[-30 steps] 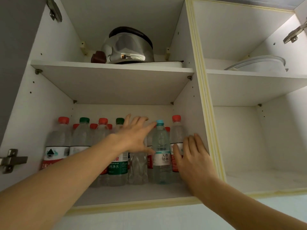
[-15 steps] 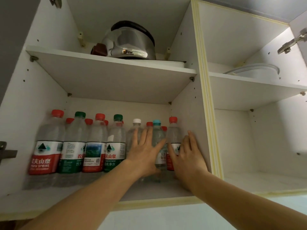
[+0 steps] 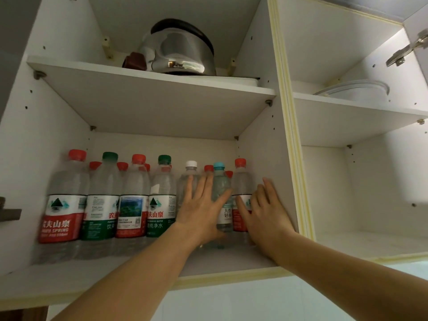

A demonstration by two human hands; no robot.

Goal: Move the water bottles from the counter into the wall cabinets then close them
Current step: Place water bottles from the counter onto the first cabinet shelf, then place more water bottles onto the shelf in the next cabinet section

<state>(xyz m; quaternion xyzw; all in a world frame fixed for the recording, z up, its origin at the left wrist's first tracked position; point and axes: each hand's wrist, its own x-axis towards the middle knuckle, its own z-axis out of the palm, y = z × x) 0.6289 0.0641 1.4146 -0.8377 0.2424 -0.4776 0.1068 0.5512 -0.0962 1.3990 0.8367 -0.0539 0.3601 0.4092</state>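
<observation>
Overhead, both hands (left [image 3: 203,212], right [image 3: 266,216]) lie flat-fingered, seemingly touching bottles [image 3: 222,198] on the white cabinet shelf [image 3: 69,279].

Both forearms are raised up and forward. The left hand [image 3: 202,210] is held flat, its fingers [image 3: 206,185] straight and spread, the thumb angled out rightward. The right hand [image 3: 264,212] is held just beside it, fingers extended upward.

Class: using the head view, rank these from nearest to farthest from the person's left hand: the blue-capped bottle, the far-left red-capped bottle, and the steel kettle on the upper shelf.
1. Blue-capped bottle: touching the left hand, at its right edge.
2. Far-left red-capped bottle: same shelf, at the row's left end.
3. Steel kettle: one shelf up, above the hand.
</observation>
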